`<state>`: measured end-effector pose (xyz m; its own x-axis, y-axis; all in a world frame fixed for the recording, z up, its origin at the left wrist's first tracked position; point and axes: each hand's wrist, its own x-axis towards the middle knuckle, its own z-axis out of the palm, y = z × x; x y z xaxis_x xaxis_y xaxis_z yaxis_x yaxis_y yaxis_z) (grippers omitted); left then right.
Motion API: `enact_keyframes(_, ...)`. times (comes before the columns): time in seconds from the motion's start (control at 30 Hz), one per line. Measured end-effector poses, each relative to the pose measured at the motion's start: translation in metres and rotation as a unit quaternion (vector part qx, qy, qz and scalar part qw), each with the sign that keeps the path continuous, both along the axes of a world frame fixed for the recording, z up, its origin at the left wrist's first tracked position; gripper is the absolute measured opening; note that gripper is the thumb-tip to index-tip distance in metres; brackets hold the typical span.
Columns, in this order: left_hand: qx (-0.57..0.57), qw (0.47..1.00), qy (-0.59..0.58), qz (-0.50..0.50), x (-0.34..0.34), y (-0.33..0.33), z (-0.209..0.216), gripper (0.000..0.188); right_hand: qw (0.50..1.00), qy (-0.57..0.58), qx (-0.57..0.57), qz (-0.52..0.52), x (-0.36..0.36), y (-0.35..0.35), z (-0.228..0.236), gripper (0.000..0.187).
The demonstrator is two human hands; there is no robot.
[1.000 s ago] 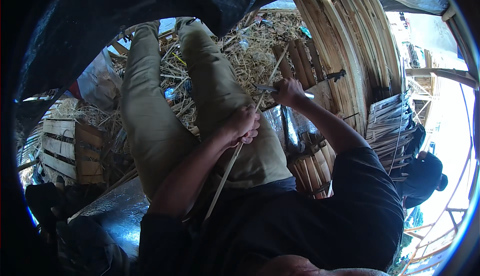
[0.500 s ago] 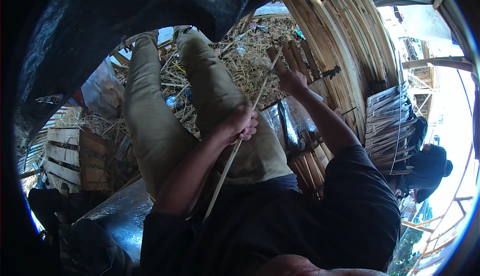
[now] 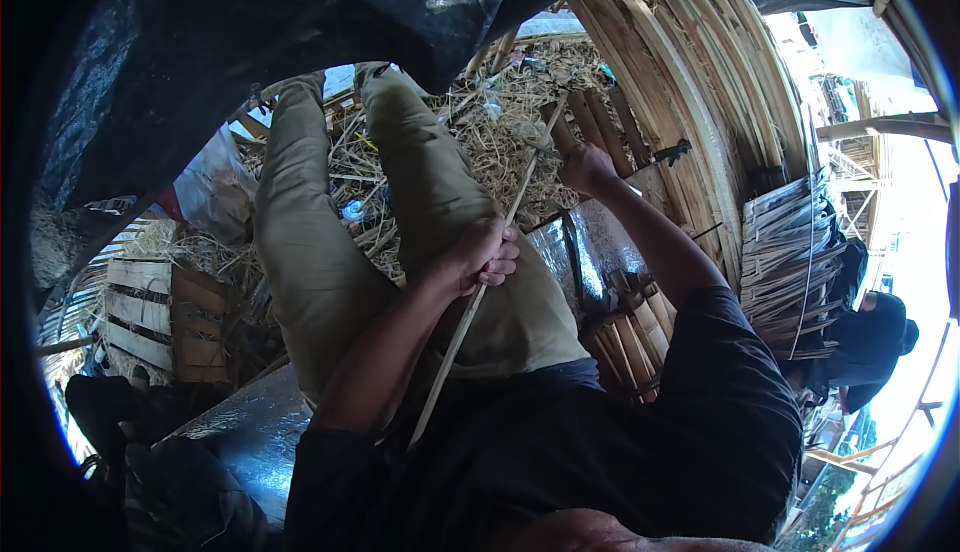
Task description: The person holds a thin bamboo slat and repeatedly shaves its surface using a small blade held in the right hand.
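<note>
A long, thin, pale strip of wood or bamboo [image 3: 455, 347] slants from my waist up past my left thigh side of the lap to its far tip. My left hand [image 3: 485, 257] is closed round it, resting on my right thigh. Farther up, my right hand [image 3: 590, 169] is a closed fist gripping a knife [image 3: 546, 153], whose narrow dark blade meets the strip near its far end. Most of the knife's handle is hidden in the fist. Straw-like shavings [image 3: 480, 142] lie beyond my knees.
Long split wood strips [image 3: 700, 72] are stacked at the far right, with a bundle of thin slats [image 3: 785, 262] nearer. Short split pieces [image 3: 635, 337] lie by my right hip. A slatted crate [image 3: 140, 302] stands at left. Dark plastic sheeting [image 3: 300, 42] hangs overhead. Another person [image 3: 870, 342] is at right.
The whole view has shifted slightly. Both hands keep their grips, and the blade sits a little lower along the strip.
</note>
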<state>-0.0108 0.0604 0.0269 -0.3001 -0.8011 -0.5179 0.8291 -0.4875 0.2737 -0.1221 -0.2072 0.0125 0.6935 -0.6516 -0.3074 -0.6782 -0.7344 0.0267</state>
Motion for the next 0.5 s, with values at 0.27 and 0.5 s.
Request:
enact_keyframes(0.27,0.008,1.0,0.0,-0.011,-0.001,0.002,0.001,0.036,1.0,-0.011,-0.016,0.021,0.011,0.005,0.001,0.023)
enact_keyframes(0.5,-0.003,1.0,-0.008,-0.011,0.001,0.006,0.0,0.036,0.984,0.093,0.04,0.143,0.031,0.022,0.014,0.03)
